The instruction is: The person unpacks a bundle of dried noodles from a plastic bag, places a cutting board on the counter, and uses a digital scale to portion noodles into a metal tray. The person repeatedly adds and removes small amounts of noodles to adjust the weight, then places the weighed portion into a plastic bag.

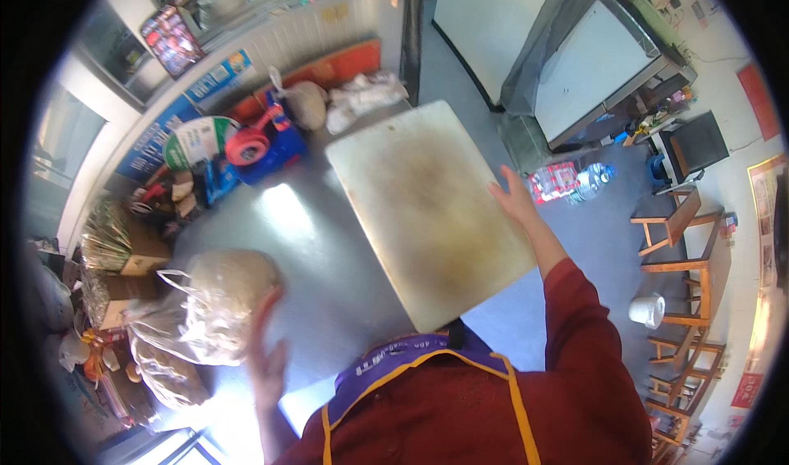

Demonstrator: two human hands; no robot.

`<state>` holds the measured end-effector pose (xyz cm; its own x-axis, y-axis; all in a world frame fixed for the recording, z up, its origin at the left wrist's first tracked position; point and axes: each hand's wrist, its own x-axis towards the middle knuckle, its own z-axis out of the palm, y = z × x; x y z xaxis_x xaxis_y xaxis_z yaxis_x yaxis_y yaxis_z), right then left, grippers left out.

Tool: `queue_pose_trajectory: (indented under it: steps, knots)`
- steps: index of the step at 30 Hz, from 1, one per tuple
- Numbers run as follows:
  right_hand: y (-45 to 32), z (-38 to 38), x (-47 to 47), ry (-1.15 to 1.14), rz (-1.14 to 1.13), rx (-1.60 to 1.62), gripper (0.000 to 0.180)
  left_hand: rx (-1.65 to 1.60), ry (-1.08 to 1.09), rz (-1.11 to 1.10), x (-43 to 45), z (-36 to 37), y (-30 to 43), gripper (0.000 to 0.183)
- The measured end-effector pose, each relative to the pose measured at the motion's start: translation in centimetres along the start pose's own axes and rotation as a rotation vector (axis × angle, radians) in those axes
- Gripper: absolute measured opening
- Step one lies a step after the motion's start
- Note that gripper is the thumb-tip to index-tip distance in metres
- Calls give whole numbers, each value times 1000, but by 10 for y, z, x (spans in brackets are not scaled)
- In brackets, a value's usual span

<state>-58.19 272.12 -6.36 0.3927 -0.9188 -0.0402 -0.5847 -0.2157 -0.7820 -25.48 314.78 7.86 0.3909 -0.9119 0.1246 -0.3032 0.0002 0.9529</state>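
Note:
A large, stained, off-white cutting board (431, 206) lies slantwise on the shiny metal worktop (320, 274) before me. My right hand (516, 198) is at the board's right edge, thumb and forefinger spread apart. Whether its other fingers curl under the board is hidden. On the left, my blurred left hand (266, 348) is beside a clear plastic bag (228, 286) with pale contents. Its fingers are apart and hold nothing that I can see. They are close to the bag's right side, and contact cannot be made out.
Pink tape (248, 147), a tied bag (306, 104) and crumpled white plastic (367, 98) line the worktop's back. Cardboard boxes (138, 249) stand at left. A white freezer (595, 73), bottles (573, 181), wooden stools (672, 221) and a white bucket (647, 311) stand to the right.

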Motion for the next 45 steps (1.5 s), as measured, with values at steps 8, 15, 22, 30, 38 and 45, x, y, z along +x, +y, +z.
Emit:
queue_pose_trajectory:
  steps: [8, 15, 22, 30, 38, 45]
  knots:
    - [21, 7, 17, -358, 6, -4, 81, 471, 67, -154, 61, 202, -113, 88]
    - [10, 31, 10, -369, -164, 17, 83, 468, 274, -173, 59, 199, -125, 83]
    - [16, 41, -26, -151, -279, 80, 78, 626, 249, -120, 50, 191, -137, 81]
    - [14, 44, -43, -112, -286, 22, 71, 652, 296, -209, 45, 198, -122, 80]
    - [-121, 80, -61, 27, -694, -29, 37, 786, 914, -19, -7, 78, -56, 52]
    - [-398, 245, -150, -666, -1253, 331, 28, 837, 886, 185, -7, -137, -38, 27]
